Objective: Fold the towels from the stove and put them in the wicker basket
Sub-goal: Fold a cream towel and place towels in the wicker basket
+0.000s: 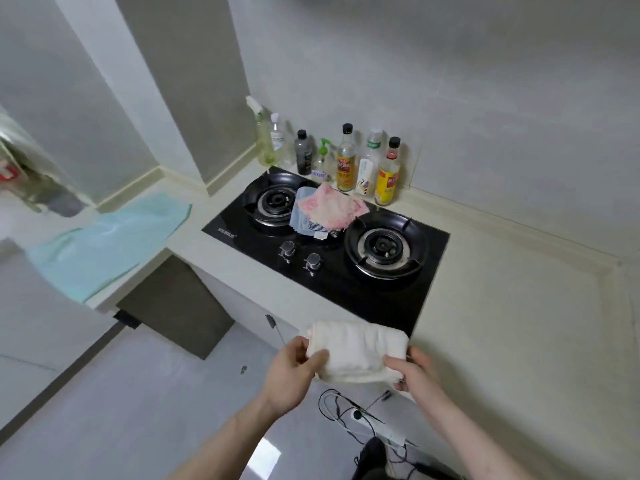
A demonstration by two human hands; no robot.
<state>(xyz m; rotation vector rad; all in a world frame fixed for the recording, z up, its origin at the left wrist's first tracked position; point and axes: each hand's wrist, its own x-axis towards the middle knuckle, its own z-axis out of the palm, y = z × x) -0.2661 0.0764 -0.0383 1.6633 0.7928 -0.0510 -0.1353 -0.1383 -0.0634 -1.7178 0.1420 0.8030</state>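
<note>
A pale-walled kitchen corner, with a cream counter [502, 289] carrying a black two-burner stove [332, 251]. A row of bottles [346, 157] stands along the counter's back edge, just behind the stove. Between the two burners lies a pile of towels [322, 213], pink-and-white on top of blue and striped ones; I judge these are still to be folded. A light-green cloth [104, 244] is spread flat on the counter's left wing, hanging over its front edge.

At the counter's front edge, just in front of the stove, I hold a cream towel [360, 351], already folded into a thick bundle. My left hand [294, 368] grips its left end, thumb curled over the top; my right hand [419, 372] pinches the right end, fingers [393, 363] pressed on the upper face. Holding both ends presumably keeps the layers from slipping open while carried.

The wicker basket is not in view, so I cannot tell where the bundle must go. Cables [346, 407] lie on the floor below.
</note>
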